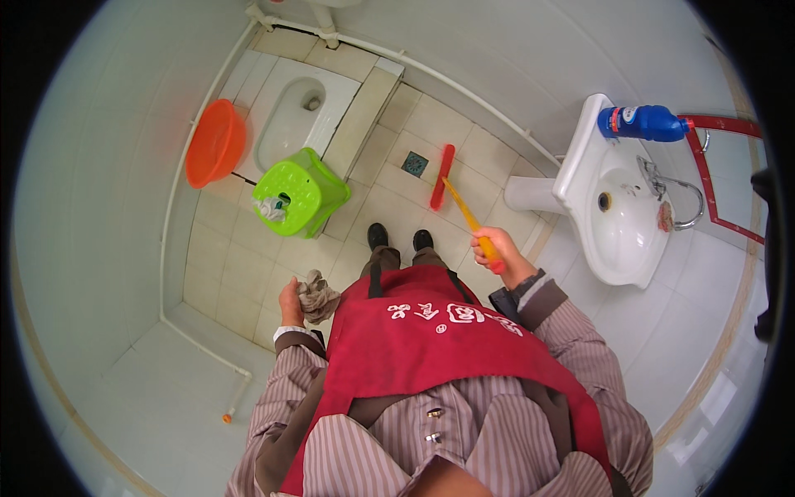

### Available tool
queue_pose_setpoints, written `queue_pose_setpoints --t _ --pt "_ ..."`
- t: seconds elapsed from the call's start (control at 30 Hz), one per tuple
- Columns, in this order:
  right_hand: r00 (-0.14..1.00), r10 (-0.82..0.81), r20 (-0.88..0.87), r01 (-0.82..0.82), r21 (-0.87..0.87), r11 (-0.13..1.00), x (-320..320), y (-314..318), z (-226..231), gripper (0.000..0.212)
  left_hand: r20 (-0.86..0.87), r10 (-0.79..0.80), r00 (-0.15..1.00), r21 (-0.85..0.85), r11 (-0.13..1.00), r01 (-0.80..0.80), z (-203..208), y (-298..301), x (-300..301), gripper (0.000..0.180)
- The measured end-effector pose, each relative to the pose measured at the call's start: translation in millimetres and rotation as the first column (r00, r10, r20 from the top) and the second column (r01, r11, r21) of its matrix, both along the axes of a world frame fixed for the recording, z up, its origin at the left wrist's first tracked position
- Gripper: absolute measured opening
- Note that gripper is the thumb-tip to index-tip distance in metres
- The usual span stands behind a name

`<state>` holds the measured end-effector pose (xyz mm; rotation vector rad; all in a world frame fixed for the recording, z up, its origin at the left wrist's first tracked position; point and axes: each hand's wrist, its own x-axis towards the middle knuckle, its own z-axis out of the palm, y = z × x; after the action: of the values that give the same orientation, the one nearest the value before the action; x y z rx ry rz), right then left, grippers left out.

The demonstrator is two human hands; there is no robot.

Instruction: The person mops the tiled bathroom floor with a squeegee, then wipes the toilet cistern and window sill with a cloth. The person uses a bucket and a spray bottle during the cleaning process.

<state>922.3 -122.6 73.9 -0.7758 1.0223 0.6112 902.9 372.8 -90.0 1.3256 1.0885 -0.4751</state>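
My right hand [499, 256] is closed around a yellow-handled floor tool [465, 209]. Its long red crosswise head [442, 177] is down at the tiles beside a drain; whether it is a brush or a squeegee cannot be made out. A crumpled grey-beige rag [318, 298] hangs in my left hand [291, 303], whose fingers are partly hidden behind it. Ahead of the rag stands a lime-green plastic stool [319, 192], with a small crumpled whitish cloth or wrapper [271, 208] on its seat.
A squat toilet [286, 124] lies ahead left, with an orange basin [217, 145] leaning near the wall. The square floor drain [415, 164] sits ahead. To the right is a white pedestal sink [623, 240], with a blue bottle [642, 123] on its rim near a red-framed mirror [719, 178].
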Motion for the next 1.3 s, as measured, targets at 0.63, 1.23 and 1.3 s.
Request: queue_pose_setpoints --t 0.63,1.23,1.3 --pt "0.86 -0.468 -0.203 0.44 -0.169 0.882 -182.4 -30.8 50.3 0.013 -0.002 -0.285 0.959 -0.027 0.958 0.284 -11.5 -2.0 58.5 0.033" --pt "0.729 -0.684 -0.013 0.649 0.331 0.685 -184.4 19.3 -93.2 0.008 0.025 -0.504 0.863 0.035 0.864 0.503 24.9 -30.0 85.0 0.028" --pt "0.792 -0.597 -0.13 0.611 0.193 0.768 -139.9 49.8 -66.3 0.01 -0.004 -0.506 0.862 0.066 0.86 0.505 24.4 -33.3 82.1 0.028"
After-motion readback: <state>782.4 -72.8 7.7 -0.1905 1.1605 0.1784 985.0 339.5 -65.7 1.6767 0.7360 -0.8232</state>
